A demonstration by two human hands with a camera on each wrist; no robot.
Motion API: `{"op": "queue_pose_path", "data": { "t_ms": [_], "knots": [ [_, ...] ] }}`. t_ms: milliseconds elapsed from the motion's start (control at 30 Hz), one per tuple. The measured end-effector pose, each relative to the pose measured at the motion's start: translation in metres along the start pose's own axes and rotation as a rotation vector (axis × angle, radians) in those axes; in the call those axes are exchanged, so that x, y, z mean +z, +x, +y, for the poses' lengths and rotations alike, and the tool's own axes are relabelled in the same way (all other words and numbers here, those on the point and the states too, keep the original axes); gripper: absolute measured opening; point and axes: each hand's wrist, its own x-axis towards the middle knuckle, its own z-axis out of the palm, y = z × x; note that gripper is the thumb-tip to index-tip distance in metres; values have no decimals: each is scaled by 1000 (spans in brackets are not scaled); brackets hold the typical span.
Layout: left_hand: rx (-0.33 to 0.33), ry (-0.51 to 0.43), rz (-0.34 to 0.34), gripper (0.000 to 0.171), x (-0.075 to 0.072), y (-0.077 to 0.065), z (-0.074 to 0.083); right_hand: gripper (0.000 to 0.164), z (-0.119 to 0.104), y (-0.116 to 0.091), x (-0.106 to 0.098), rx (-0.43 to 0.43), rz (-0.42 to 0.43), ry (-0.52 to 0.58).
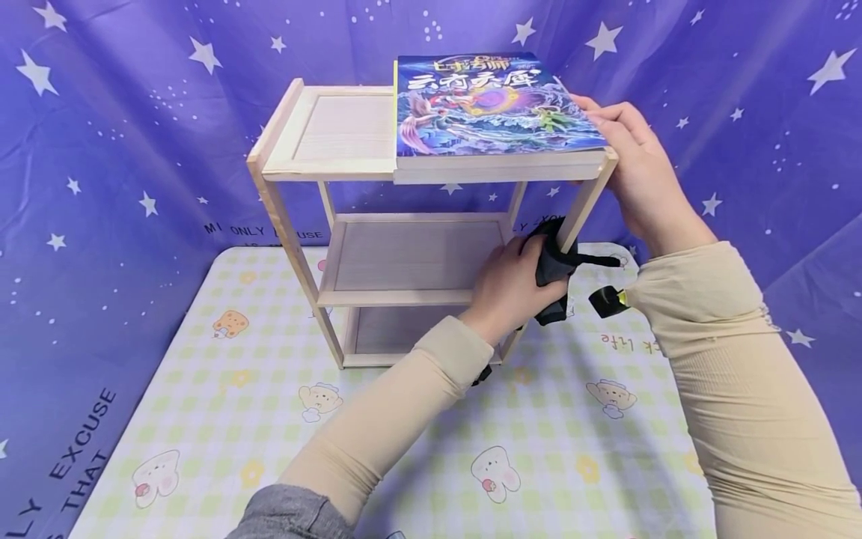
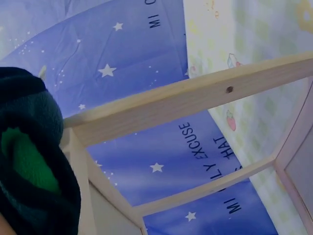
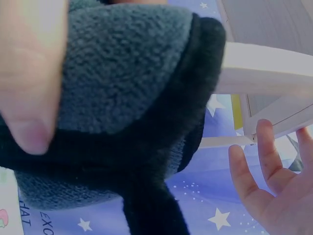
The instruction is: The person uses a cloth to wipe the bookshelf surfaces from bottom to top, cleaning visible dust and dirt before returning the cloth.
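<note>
A light wooden three-tier shelf [image 1: 283,217] stands on the table, with an illustrated book [image 1: 498,112] lying flat on the right of its top board. My left hand [image 1: 508,284] grips a dark grey cloth with black edging [image 1: 554,268] around the shelf's front right post [image 1: 586,206]. A black strap hangs from this cloth in the right wrist view, and green shows in its fold [image 2: 34,161] in the left wrist view. My right hand [image 1: 640,165] holds the top right side of the shelf beside the book; its fingers [image 3: 268,147] reach the frame from the side.
The tablecloth [image 1: 202,419] has pale green checks and cartoon animals. A purple curtain with white stars [image 1: 135,150] surrounds the table at the back and sides. A small black device [image 1: 608,301] sits at my right wrist.
</note>
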Motion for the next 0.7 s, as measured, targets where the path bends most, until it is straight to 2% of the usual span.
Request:
{"op": "queue_pose_path", "data": {
  "t_ms": [67,200,500,700],
  "knots": [
    [7,0,28,55,3,-2,-1,12,1,0,0,0,1,6],
    [14,-101,27,52,5,-2,-4,12,2,0,1,6,-5,16],
    [44,-317,-107,49,1,8,-13,15,2,1,0,5,-14,51],
    [16,-496,-239,44,-3,16,-18,15,1,0,1,11,-14,70]
  ]
}}
